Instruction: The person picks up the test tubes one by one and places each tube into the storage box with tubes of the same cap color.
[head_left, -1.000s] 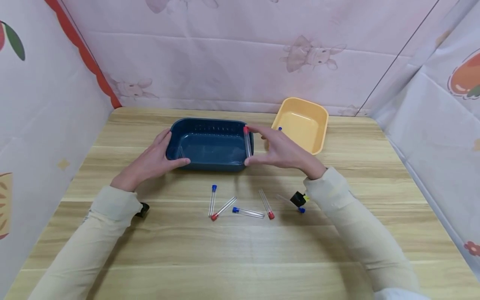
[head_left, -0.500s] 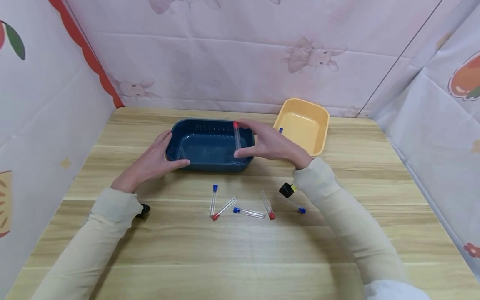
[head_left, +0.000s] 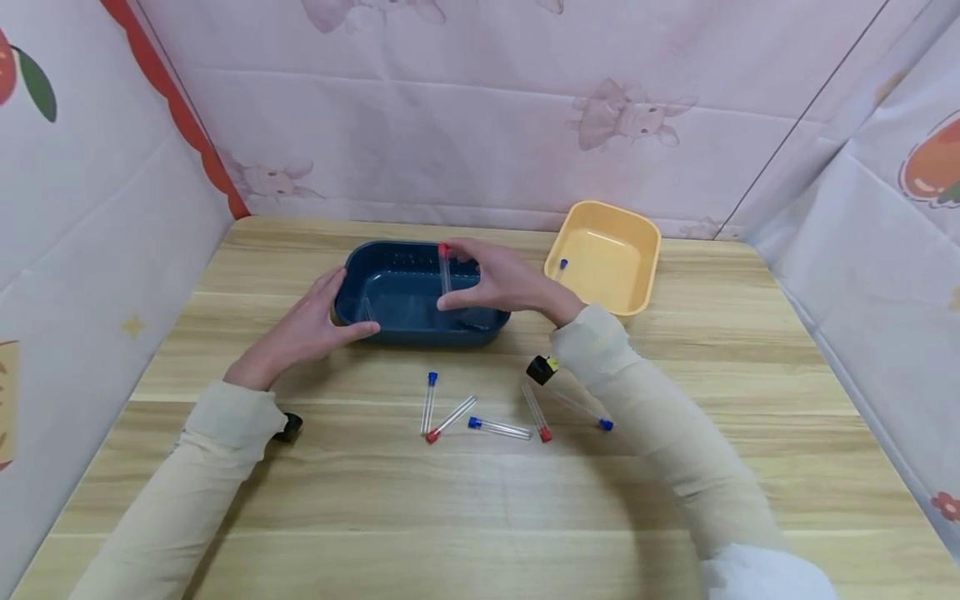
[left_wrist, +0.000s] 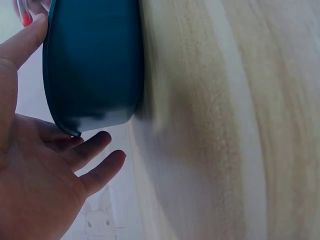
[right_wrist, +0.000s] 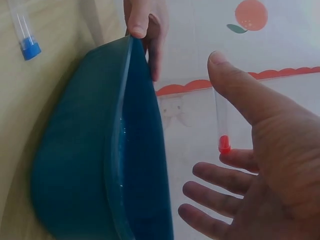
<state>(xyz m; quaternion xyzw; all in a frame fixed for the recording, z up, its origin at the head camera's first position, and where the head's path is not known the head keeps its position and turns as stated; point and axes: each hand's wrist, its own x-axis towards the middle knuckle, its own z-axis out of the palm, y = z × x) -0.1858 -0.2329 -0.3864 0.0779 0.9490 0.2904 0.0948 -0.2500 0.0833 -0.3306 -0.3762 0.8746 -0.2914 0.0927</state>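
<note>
Over the inside of a dark blue basin [head_left: 420, 337], my right hand [head_left: 504, 279] pinches a clear test tube [head_left: 446, 275] end to end. The thumb is at its bare end and the index finger at its red cap [right_wrist: 224, 145]; the other fingers are spread. At the basin's left end, my left hand [head_left: 317, 317] holds the rim, its thumb on the near edge and its fingers around the far side. Another clear tube [head_left: 368, 309] shows inside the basin near the left thumb.
Several capped test tubes lie on the wooden table in front of the basin, among them a blue-capped tube [head_left: 428, 408] and a red-capped tube [head_left: 536, 414]. Behind to the right stands a yellow bin [head_left: 649, 271] containing a blue-capped tube [head_left: 563, 265]. Printed cloth walls enclose the table.
My right hand has moved left with the red-capped test tube, from the basin's right rim to over its interior. My left hand has stayed at the left end.
</note>
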